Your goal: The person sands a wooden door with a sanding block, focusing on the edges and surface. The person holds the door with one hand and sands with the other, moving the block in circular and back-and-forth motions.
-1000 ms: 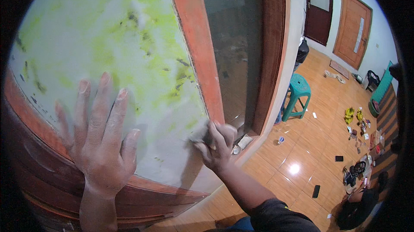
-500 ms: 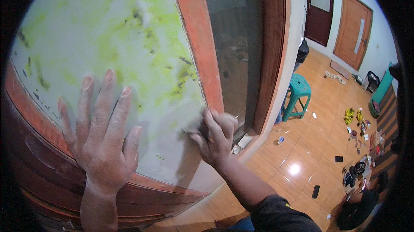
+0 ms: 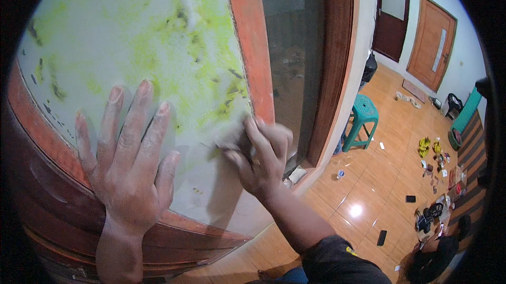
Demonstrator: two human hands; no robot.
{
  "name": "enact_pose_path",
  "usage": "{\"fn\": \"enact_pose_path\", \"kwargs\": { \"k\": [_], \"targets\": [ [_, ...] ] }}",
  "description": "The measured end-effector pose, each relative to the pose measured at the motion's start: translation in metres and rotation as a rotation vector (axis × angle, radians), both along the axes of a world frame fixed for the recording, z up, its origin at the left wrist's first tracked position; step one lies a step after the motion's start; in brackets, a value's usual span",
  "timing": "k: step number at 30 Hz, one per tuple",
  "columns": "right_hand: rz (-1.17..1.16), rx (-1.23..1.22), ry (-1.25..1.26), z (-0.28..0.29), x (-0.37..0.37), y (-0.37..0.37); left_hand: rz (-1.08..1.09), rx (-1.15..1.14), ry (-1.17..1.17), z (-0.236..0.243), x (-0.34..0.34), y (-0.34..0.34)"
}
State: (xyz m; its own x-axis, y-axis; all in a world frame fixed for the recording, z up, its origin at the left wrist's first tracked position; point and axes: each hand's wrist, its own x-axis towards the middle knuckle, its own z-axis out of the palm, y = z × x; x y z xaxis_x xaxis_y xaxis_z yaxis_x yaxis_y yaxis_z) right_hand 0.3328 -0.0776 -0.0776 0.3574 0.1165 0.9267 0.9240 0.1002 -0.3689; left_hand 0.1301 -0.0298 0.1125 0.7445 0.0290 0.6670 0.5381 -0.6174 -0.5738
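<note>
The left hand [image 3: 126,162] is lying flat, fingers spread wide, holding nothing, on the whitish, yellow-stained door panel [image 3: 132,46], while the right hand [image 3: 261,160] is pinching a small grey sanding pad [image 3: 229,137] against that panel just left of its orange frame strip [image 3: 252,46], leaving bare panel above.
</note>
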Motion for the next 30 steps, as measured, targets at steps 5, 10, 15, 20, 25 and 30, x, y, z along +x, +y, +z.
{"fn": "enact_pose_path", "kwargs": {
  "k": [5, 10, 15, 20, 25, 30],
  "targets": [
    [-0.010, -0.083, 0.092, -0.098, -0.025, -0.030, -0.017, -0.048, 0.033, 0.003, -0.003, 0.000],
    [-0.018, -0.060, -0.051, -0.031, -0.011, -0.015, -0.022, -0.056, 0.009, 0.003, 0.000, -0.004],
    [0.020, 0.002, -0.044, 0.007, -0.007, 0.001, -0.017, -0.045, 0.007, 0.005, 0.001, -0.003],
    [-0.015, -0.004, 0.027, -0.092, -0.028, -0.024, -0.050, -0.074, 0.012, 0.004, -0.002, -0.002],
    [0.014, -0.050, 0.035, -0.058, -0.022, -0.024, -0.072, -0.050, -0.003, 0.006, -0.002, -0.001],
    [0.041, 0.006, -0.086, 0.026, 0.003, -0.002, -0.036, -0.061, 0.008, 0.007, 0.000, -0.003]
  ]
}}
